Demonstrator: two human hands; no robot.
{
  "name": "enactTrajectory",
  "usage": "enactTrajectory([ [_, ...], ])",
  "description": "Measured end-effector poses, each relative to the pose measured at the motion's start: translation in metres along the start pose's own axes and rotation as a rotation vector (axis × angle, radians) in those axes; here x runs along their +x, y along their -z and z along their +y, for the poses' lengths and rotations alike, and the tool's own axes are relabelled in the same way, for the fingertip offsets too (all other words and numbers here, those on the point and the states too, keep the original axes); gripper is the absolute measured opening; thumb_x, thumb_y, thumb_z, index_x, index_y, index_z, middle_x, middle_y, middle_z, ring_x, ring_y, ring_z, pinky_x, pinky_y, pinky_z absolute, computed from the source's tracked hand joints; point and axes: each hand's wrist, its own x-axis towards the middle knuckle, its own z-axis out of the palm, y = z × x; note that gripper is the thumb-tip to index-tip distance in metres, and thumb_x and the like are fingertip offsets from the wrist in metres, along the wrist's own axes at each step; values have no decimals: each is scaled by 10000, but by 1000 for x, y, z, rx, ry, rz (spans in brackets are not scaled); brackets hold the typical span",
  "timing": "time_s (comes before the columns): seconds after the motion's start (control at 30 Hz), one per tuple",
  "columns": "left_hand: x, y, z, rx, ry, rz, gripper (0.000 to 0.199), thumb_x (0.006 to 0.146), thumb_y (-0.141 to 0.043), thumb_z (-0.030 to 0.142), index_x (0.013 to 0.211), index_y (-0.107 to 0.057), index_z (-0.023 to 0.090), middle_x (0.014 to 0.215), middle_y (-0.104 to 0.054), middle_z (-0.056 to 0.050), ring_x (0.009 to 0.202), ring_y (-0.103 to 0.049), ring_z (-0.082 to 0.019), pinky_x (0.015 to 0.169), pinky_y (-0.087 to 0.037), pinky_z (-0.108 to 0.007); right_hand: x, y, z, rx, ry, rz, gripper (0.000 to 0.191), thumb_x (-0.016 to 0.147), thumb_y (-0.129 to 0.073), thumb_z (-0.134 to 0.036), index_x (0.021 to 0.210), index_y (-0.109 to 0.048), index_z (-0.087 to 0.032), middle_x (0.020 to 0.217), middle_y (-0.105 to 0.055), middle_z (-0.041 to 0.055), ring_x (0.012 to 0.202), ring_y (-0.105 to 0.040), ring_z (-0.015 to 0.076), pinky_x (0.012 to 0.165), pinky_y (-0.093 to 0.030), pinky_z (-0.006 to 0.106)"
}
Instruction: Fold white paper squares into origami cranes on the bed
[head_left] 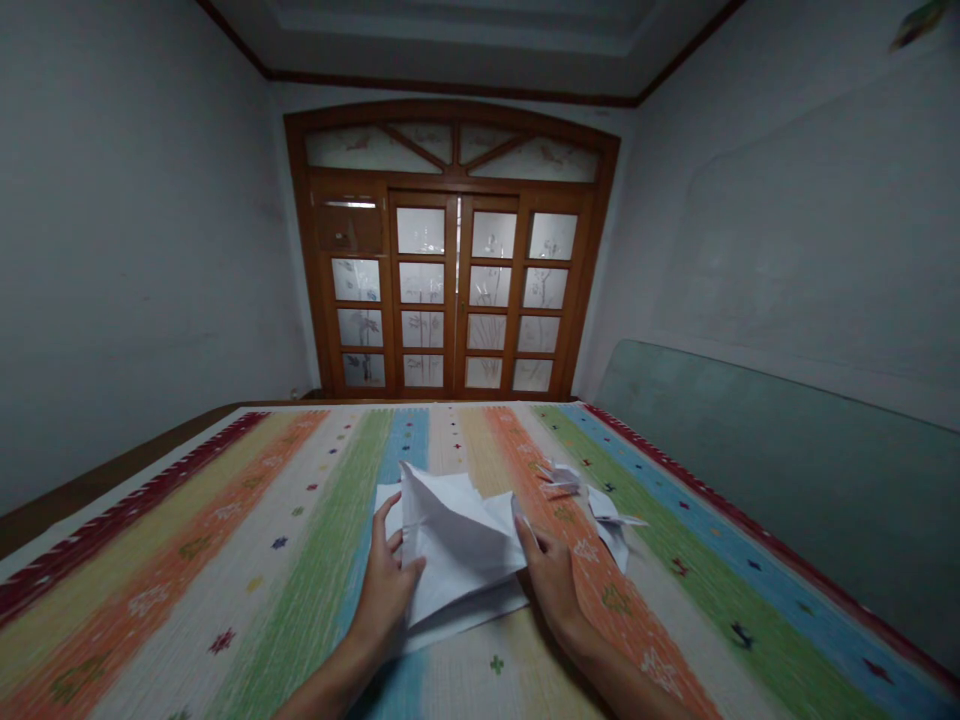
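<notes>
A sheet of white paper (457,545), partly folded and bulging open along its upper edge, is held between my two hands just above the table. My left hand (391,575) pinches its left edge, with the thumb in front and the fingers behind. On the other side, my right hand (549,570) grips the right corner between thumb and curled fingers. More white paper (480,612) shows beneath and behind the held sheet; whether it is the same piece I cannot tell.
Right of my hands lie two folded paper figures (562,478) (611,522). A striped, multicoloured cloth (300,560) covers the table. Beyond its far edge stand wooden doors with glass panes (457,300). A pale green panel (750,430) leans along the right wall.
</notes>
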Motion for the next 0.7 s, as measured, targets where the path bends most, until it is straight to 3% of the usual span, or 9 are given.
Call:
enactTrajectory([
  [0.1, 4, 5, -2, 10, -48, -16, 888, 570, -774, 163, 1354, -380, 294, 1021, -754, -106, 801, -746, -271, 685, -572, -332, 1, -1, 1, -41, 8, -9, 493, 806, -574, -597, 502, -549, -210, 504, -497, -11, 542, -425, 190, 541, -337, 299],
  [0.3, 9, 15, -12, 166, -142, 106, 539, 614, -744, 194, 1087, -495, 265, 987, -735, -57, 722, -717, -227, 640, -536, -290, 4, -1, 3, -96, 4, -19, 501, 753, -602, -602, 454, -517, -209, 478, -459, -14, 524, -400, 175, 512, -299, 281],
  [0.47, 8, 15, -5, 219, -201, 35, 429, 681, -713, 227, 1084, -568, 258, 939, -743, -34, 774, -711, -243, 701, -537, -308, 5, -2, 5, -107, -3, -60, 504, 751, -595, -611, 465, -542, -199, 478, -441, -20, 531, -389, 163, 509, -291, 267],
  [0.6, 13, 18, 2, 328, -241, -31, 287, 588, -666, 117, 837, -743, 237, 889, -761, -50, 924, -694, -293, 810, -529, -340, 5, -3, 7, -108, -11, -88, 509, 747, -593, -603, 450, -523, -196, 467, -400, -32, 528, -356, 147, 503, -255, 260],
  [0.7, 20, 20, 4, 314, -171, -45, 404, 505, -642, 30, 814, -800, 237, 954, -785, -81, 1014, -685, -319, 859, -531, -365, 5, -3, 8, -101, -9, -102, 497, 756, -594, -577, 449, -494, -199, 474, -385, -36, 531, -351, 143, 508, -246, 260],
])
